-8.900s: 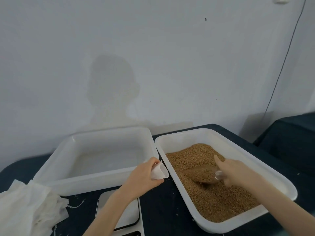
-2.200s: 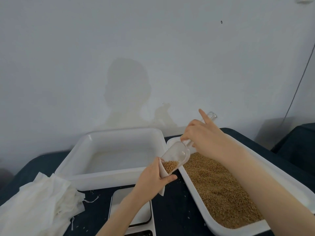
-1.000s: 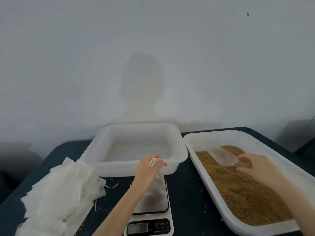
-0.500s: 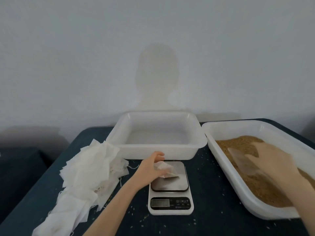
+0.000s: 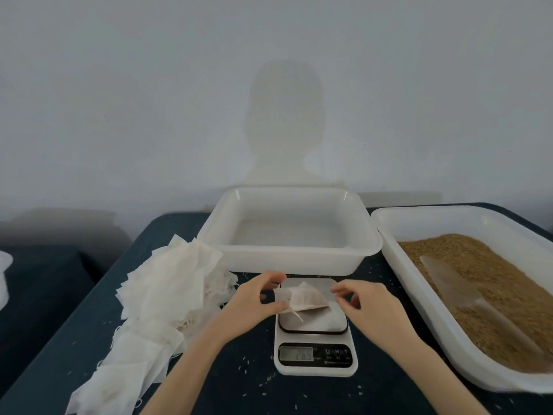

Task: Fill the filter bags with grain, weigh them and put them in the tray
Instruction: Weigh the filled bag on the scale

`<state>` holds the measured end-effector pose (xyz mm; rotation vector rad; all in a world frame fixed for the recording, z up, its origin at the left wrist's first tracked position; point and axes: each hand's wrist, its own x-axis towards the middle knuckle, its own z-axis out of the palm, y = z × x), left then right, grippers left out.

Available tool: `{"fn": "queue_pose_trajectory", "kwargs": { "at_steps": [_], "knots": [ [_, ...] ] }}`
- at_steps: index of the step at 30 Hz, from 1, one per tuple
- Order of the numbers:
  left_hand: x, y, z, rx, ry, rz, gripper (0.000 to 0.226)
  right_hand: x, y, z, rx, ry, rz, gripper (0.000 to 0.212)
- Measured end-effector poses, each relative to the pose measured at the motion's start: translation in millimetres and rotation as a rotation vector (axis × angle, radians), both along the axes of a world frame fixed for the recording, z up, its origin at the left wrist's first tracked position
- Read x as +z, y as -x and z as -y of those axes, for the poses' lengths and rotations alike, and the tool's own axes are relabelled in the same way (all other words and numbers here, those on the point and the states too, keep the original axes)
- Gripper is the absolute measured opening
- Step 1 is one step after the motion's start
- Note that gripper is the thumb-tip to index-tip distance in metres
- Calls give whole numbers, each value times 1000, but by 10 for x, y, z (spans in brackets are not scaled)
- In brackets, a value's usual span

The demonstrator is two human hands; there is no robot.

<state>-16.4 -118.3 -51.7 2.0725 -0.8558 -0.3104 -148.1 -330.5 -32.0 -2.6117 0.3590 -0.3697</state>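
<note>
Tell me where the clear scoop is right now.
In the head view the clear scoop lies on the grain in the right-hand tray, right of the scale; neither hand touches it.

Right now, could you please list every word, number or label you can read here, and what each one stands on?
"265", faint and uncertain: display of the scale.
Button symbols and small print beside the display: too small and blurred to read.
No other text is visible.

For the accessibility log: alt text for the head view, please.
A filled filter bag lies on a digital kitchen scale, the left hand pinching it, the right hand beside it. Behind sits an empty white tray; right, a grain tray with a clear scoop.
</note>
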Motion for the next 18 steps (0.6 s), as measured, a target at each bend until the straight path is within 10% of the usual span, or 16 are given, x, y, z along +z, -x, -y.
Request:
{"fn": "queue_pose_trajectory", "kwargs": {
  "at_steps": [18],
  "knots": [
    [-54,-94,-19,-19,-169,196,50,-138,-95,-24,60,-40,-61,28]
  ]
}}
